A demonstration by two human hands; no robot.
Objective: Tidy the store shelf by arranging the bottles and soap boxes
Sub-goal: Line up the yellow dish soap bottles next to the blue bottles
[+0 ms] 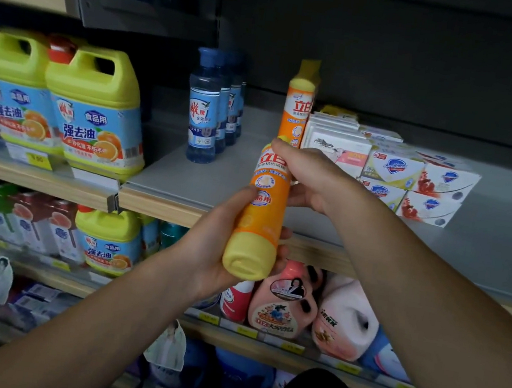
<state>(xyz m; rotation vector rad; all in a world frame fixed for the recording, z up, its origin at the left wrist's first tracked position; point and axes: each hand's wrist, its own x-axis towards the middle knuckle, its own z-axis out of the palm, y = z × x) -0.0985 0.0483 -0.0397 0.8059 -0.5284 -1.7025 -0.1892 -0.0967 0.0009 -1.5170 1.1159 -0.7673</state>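
Glossy plastic orange bottle (265,201); matt grey shelf (487,246), wood-look edge.

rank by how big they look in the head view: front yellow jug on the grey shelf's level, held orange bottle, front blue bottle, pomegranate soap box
1. Yellow jug
2. Held orange bottle, in both the left hand and right hand; it is nearest the camera, so it may look oversized
3. Front blue bottle
4. Pomegranate soap box

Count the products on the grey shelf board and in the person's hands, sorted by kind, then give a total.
Orange bottles: 2, one standing on the shelf, one held in both hands
Blue bottles: at least 3 in a row, the ones behind partly hidden
Soap boxes: stacked, too hidden to count exactly
Total: 5 bottles countable
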